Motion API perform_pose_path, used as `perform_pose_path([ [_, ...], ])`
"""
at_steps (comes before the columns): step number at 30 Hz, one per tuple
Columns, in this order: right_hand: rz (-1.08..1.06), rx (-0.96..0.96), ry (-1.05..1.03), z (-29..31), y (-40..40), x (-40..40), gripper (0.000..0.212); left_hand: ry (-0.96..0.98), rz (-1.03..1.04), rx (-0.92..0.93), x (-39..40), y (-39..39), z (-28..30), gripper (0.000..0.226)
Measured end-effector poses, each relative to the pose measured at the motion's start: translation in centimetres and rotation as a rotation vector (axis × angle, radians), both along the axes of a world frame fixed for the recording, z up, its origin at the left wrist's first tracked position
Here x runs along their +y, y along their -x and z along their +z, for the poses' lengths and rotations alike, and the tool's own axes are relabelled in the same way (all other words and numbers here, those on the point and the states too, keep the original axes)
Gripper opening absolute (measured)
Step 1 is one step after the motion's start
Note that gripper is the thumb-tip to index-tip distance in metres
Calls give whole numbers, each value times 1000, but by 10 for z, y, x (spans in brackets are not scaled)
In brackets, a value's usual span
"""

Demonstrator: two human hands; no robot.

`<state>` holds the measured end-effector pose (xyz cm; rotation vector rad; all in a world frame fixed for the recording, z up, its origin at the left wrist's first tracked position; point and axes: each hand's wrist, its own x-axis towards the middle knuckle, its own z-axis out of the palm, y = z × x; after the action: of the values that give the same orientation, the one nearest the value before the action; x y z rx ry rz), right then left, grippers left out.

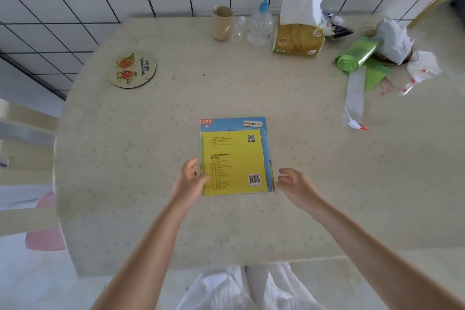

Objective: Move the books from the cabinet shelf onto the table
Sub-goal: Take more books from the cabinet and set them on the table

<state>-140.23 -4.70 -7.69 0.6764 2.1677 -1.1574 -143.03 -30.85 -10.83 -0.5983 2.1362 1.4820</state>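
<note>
The fingers of the left hand (189,181) are curled against the left edge of the yellow book (234,162), with the thumb laid over its lower left corner, so that the cover is pinched at that edge. The fingers of the right hand (295,187) are spread and loosely bent, nothing being held; they are kept just beside the right edge of the yellow book, apart from it. Both bare forearms are stretched in from the near side of the table (156,158).

The yellow book is seen lying flat, back cover up, with a barcode near its lower right corner and a QR code near its upper right. It is stacked on a larger blue book (232,123), whose top strip and right margin are left showing. Both are laid on the pale speckled table, near its middle.

Far left of the yellow book and further back, a round cartoon coaster (132,69) is placed. Behind the yellow book, along the tiled wall, a brown paper cup (222,22), a clear pump bottle with a blue top (260,24) and a yellow pack of tissues (299,29) are lined up. To the right of these, a roll of green bags (357,54) is found beside crumpled plastic wrappers.
</note>
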Motion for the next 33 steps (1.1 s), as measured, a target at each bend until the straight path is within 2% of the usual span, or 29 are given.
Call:
perform_pose_path([
  [3,8,84,-60,-2,-33,4,39,97,48,115,3,-10,6,45],
  [7,-13,129,-97,4,-76,-1,35,28,-83,226,29,-29,23,14],
  [10,-53,172,-108,8,-108,-2,28,48,-321,250,54,-52,24,20],
  [15,-154,216,-148,20,-166,19,24,69,-699,264,106,-102,39,16],
  [21,-425,296,-245,29,-263,38,23,97,-1093,297,158,-150,56,17],
  [28,-783,265,-337,25,-399,32,20,67,-1418,403,216,-210,64,21],
  [33,-999,201,-301,20,-499,8,20,-8,-1585,422,246,-292,59,22],
])
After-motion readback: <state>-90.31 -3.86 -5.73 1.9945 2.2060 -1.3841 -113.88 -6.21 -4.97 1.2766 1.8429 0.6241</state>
